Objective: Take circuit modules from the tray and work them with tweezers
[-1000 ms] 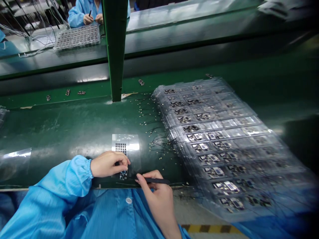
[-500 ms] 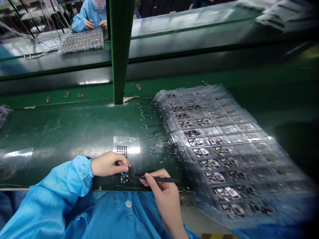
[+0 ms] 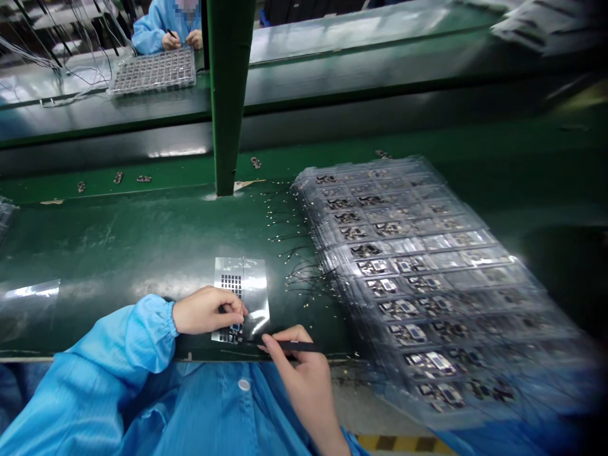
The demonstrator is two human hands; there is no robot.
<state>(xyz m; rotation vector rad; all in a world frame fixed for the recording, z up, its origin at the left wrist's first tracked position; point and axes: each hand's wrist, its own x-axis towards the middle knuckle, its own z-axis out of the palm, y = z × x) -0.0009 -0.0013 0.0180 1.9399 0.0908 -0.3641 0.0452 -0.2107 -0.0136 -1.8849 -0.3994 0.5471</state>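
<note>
Between the fingers of my left hand [image 3: 209, 310] is a small circuit board [image 3: 235, 330], with a thin dark wire rising from it. The board is over the lower part of a clear sheet [image 3: 256, 285] that carries rows of small black square stickers [image 3: 231, 283]. My right hand [image 3: 301, 364] is closed around dark tweezers [image 3: 299, 346], their tips pointing left toward the board's lower end. Whether the tips touch the board I cannot tell. My left fingers cover the board's upper part.
To the right, stacked clear plastic trays [image 3: 456, 259] hold many circuit boards. Loose thin cables [image 3: 297, 272] lie along their left edge. A green post [image 3: 230, 95] stands ahead. Small boards [image 3: 144, 179] lie on the rear ledge. Across the bench, a person [image 3: 166, 28] works beside another tray [image 3: 154, 71].
My right hand and the tweezers have shifted left, bringing the tips closer to the board. My left hand keeps its grip on the board. The view has moved slightly.
</note>
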